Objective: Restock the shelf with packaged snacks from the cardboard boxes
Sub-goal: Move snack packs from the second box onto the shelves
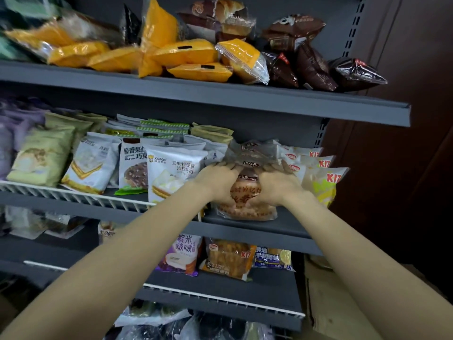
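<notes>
On the middle grey metal shelf, near its right end, both hands met over a clear plastic packet with a round brown bread inside. The left hand lay on the left upper part of this packet with its fingers curled over the top edge, and the right hand did the same on the right side, so the two hands gripped the packet between them. The packet stood at the front edge of the shelf, leaning a little backwards against more clear packets of the same kind behind it. Just to the right of it stood white and yellow packets with red letters, touching each other in a row. To the left stood a white packet with a picture of a layered sandwich cake, and beside that one a white packet showing a dark round cookie. Pale green packets stood further left, behind a white wire rail. On the upper shelf lay orange-yellow plastic packets in a loose heap and dark brown shiny packets to their right. On the lower shelf stood a purple and white packet and an orange packet of bread. A brown cardboard box was partly visible at the lower right, beside the shelf unit.
</notes>
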The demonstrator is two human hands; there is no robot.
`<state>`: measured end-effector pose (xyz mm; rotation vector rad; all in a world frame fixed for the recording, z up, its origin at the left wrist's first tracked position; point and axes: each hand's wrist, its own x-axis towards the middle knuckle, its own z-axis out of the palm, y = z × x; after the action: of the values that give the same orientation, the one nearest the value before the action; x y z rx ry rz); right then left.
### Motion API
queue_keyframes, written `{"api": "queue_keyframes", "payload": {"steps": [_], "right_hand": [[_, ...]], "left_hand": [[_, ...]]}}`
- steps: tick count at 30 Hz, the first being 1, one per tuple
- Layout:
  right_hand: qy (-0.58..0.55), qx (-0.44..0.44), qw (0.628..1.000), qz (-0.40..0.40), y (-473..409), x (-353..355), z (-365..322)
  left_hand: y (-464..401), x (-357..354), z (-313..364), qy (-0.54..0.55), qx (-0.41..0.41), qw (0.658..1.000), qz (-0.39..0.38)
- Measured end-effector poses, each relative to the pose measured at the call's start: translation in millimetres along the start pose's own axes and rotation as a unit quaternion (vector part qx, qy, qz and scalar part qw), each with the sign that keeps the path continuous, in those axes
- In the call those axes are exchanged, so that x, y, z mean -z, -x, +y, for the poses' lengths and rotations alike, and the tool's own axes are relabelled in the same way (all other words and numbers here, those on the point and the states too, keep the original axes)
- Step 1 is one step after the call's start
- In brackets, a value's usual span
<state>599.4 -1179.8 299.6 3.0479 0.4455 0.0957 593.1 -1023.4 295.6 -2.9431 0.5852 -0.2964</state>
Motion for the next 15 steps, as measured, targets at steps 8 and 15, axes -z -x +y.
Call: {"api": "queue_keyframes", "payload": {"steps": [8,15], "right_hand": [[-0.220,0.063,0.972,0.054,-4.4,23.9,-40.1],[-0.479,-0.054,0.876,-0.018,-39.6,37.2,-115.0]], "left_hand": [[47.9,8.0,-52.9,0.124,0.150,0.896,0.398],[47.8,5.3,-130.3,0.623,0.427,0.624,0.198]]}}
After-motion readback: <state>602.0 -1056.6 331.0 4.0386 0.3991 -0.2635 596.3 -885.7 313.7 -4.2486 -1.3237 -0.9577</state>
